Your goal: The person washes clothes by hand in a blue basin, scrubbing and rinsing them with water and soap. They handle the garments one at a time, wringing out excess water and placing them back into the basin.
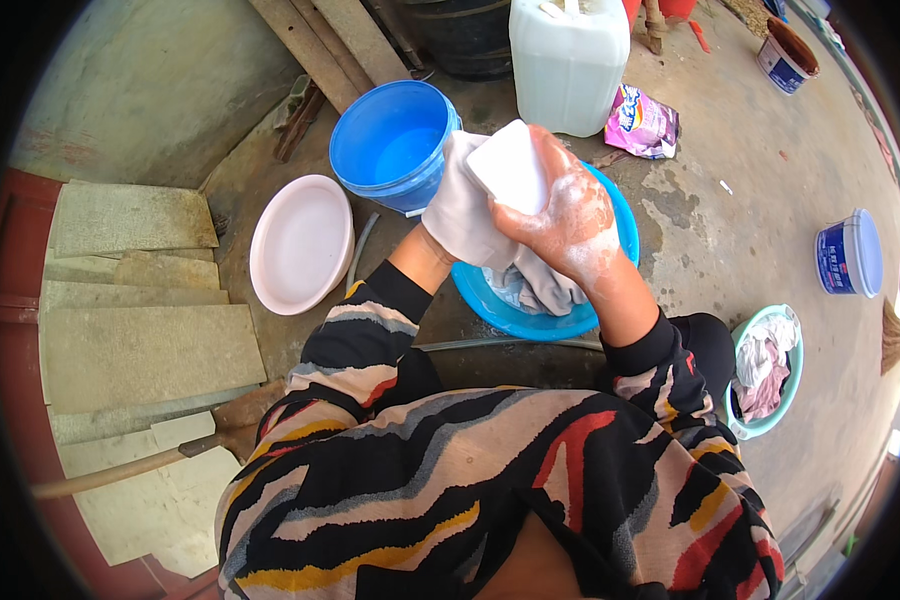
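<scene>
My right hand (574,217), wet and covered in suds, grips a white bar of soap (511,169). The soap rests against a light grey cloth (469,206) wrapped over my left hand (433,246). Only the wrist of that hand shows; its fingers are hidden beneath the fabric. Below both hands stands a blue plastic basin (525,326). In it lies wet greyish fabric (544,285) with sudsy water, partly hidden by my right hand and forearm.
A blue bucket (394,135) and a pale pink basin (300,244) stand to the left. Beyond are a translucent jerrycan (570,71) and a pink detergent bag (643,124). A mint-green basket (769,375) holds clothes at right. A hose (510,343) crosses the concrete floor.
</scene>
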`<act>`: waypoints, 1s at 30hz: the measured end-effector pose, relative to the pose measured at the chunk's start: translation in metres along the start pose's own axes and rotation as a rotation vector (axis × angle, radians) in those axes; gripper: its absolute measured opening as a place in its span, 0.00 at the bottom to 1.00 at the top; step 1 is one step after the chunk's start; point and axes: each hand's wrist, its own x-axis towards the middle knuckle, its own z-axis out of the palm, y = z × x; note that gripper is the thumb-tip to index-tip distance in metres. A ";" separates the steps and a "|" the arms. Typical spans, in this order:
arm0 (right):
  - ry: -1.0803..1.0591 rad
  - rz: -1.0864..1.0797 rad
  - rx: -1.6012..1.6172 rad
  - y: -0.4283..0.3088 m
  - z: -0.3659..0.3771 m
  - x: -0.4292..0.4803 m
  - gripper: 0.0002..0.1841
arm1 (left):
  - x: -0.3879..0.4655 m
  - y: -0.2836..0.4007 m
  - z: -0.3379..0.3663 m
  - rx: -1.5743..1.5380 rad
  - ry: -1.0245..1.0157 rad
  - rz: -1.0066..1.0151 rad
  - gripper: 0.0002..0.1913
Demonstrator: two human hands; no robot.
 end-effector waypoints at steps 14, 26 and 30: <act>0.163 0.106 0.207 0.039 -0.045 0.012 0.35 | 0.000 0.004 -0.006 1.428 -0.356 -0.118 0.10; 0.111 0.080 0.150 0.056 -0.054 0.011 0.36 | -0.008 -0.011 -0.023 1.433 -0.397 -0.149 0.24; -0.160 -0.108 -0.092 0.048 -0.033 0.001 0.39 | -0.004 -0.011 -0.022 1.245 -0.369 -0.177 0.28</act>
